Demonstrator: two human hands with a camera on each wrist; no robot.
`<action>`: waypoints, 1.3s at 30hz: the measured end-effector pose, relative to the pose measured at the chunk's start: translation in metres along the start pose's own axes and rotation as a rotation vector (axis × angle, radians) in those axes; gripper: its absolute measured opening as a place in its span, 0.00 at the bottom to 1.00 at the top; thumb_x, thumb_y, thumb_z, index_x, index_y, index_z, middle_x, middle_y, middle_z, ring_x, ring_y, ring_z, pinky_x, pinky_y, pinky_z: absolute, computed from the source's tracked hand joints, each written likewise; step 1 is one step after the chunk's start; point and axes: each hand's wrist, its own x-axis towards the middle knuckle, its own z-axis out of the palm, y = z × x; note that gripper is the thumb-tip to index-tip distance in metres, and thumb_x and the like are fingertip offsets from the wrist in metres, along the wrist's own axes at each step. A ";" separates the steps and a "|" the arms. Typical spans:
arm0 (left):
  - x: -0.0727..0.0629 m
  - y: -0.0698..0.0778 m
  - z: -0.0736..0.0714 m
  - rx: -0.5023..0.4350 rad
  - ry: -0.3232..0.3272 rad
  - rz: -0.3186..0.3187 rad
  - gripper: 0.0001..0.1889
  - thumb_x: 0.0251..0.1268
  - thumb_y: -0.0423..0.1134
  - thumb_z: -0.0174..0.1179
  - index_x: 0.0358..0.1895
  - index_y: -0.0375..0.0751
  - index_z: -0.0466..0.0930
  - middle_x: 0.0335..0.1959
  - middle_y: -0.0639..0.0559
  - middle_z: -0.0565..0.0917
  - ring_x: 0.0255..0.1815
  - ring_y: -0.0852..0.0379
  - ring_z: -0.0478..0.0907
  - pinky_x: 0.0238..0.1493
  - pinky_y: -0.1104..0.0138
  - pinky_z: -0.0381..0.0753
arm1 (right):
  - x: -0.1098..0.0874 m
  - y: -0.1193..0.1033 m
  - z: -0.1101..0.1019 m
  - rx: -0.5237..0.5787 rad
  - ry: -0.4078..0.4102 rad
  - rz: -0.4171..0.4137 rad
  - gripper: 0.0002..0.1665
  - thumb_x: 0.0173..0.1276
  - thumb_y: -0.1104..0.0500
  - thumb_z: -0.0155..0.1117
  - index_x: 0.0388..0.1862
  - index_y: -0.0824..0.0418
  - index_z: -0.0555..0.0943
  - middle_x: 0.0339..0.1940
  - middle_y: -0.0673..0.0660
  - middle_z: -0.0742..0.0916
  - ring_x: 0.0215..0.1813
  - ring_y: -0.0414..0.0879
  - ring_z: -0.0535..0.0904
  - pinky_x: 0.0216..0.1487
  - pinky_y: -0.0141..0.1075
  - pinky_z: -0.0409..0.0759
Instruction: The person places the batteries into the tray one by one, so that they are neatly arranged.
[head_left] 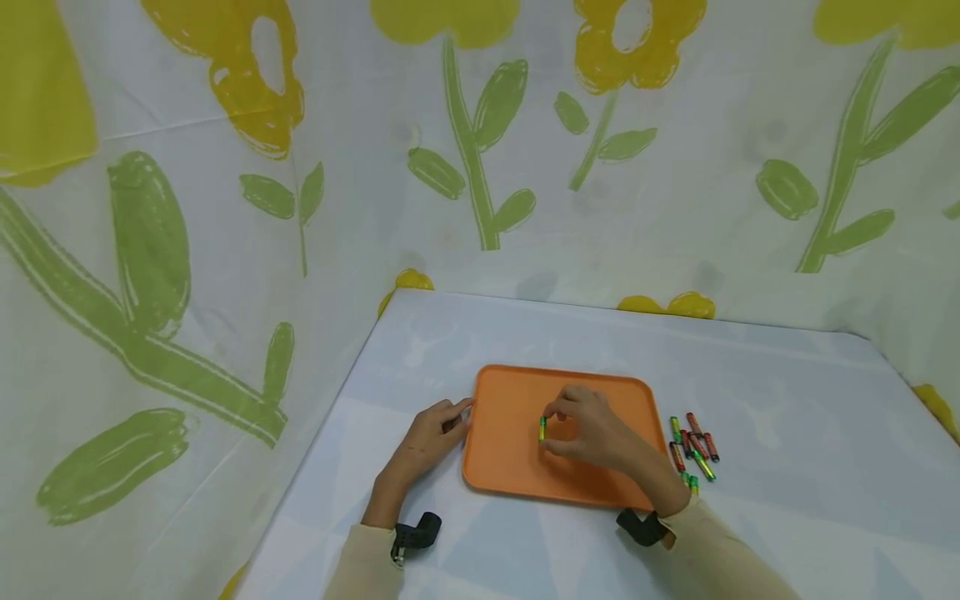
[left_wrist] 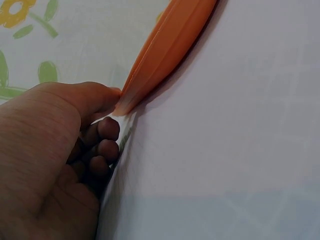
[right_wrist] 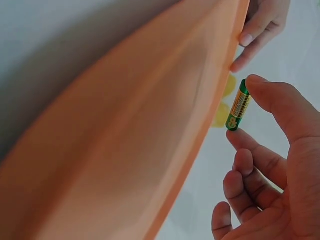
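In the head view my right hand (head_left: 588, 427) is over the orange tray (head_left: 510, 392). It pinches a green and yellow battery (right_wrist: 238, 105) by its two ends, between thumb and index finger. The battery stands nearly upright above the tray floor in the head view; the other fingers curl loosely behind it. My left hand (head_left: 431, 437) lies beside the tray's left edge, fingertips touching the rim. Seen from the left wrist, the remaining fingers of that hand bend loosely below the rim.
Right of the tray lies a loose group of red and green batteries (head_left: 697, 447) on the pale tabletop (head_left: 795, 400). A curtain with printed flowers (head_left: 360, 208) hangs behind and to the left of the table. Each wrist wears a black strap camera.
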 end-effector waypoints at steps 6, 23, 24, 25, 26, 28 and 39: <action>0.001 0.001 0.001 -0.016 0.003 0.007 0.21 0.74 0.38 0.60 0.67 0.39 0.77 0.27 0.56 0.69 0.28 0.61 0.65 0.30 0.69 0.66 | 0.008 -0.002 0.004 -0.005 -0.016 -0.028 0.17 0.58 0.49 0.79 0.41 0.53 0.85 0.36 0.47 0.75 0.42 0.43 0.68 0.46 0.43 0.60; 0.001 0.000 0.000 -0.002 -0.012 0.000 0.21 0.74 0.38 0.60 0.68 0.42 0.76 0.27 0.56 0.69 0.27 0.62 0.64 0.30 0.69 0.66 | 0.026 -0.006 0.015 0.006 -0.045 -0.070 0.17 0.59 0.47 0.79 0.41 0.52 0.85 0.35 0.48 0.76 0.41 0.41 0.68 0.46 0.43 0.61; 0.001 0.001 0.000 -0.004 -0.012 0.000 0.22 0.74 0.38 0.60 0.68 0.42 0.76 0.27 0.56 0.69 0.27 0.62 0.64 0.30 0.69 0.66 | 0.027 -0.006 0.016 0.005 -0.049 -0.068 0.17 0.59 0.46 0.79 0.41 0.52 0.85 0.35 0.48 0.76 0.41 0.41 0.68 0.46 0.43 0.61; 0.001 0.001 0.000 -0.006 -0.013 0.002 0.22 0.74 0.37 0.59 0.68 0.41 0.76 0.27 0.56 0.69 0.27 0.61 0.64 0.30 0.69 0.66 | 0.028 -0.006 0.016 0.004 -0.054 -0.064 0.17 0.59 0.46 0.78 0.41 0.52 0.85 0.35 0.48 0.76 0.41 0.41 0.68 0.46 0.43 0.61; 0.000 0.001 0.000 -0.010 -0.015 -0.001 0.22 0.74 0.37 0.59 0.68 0.41 0.76 0.27 0.56 0.70 0.27 0.61 0.65 0.30 0.68 0.66 | 0.029 -0.007 0.017 0.003 -0.057 -0.060 0.17 0.59 0.46 0.78 0.41 0.52 0.85 0.35 0.47 0.76 0.41 0.41 0.68 0.46 0.43 0.61; 0.000 0.002 0.000 -0.002 -0.017 -0.006 0.22 0.75 0.38 0.59 0.69 0.41 0.76 0.28 0.56 0.70 0.28 0.61 0.65 0.30 0.68 0.66 | 0.031 -0.009 0.017 0.003 -0.064 -0.060 0.17 0.59 0.46 0.78 0.41 0.52 0.85 0.36 0.48 0.76 0.42 0.42 0.69 0.47 0.43 0.61; 0.000 0.001 0.000 0.028 -0.013 0.005 0.22 0.75 0.39 0.58 0.69 0.42 0.75 0.27 0.56 0.68 0.27 0.61 0.64 0.30 0.68 0.65 | 0.045 -0.020 0.014 0.022 -0.079 -0.073 0.17 0.58 0.49 0.79 0.41 0.55 0.85 0.34 0.48 0.75 0.40 0.44 0.69 0.45 0.44 0.61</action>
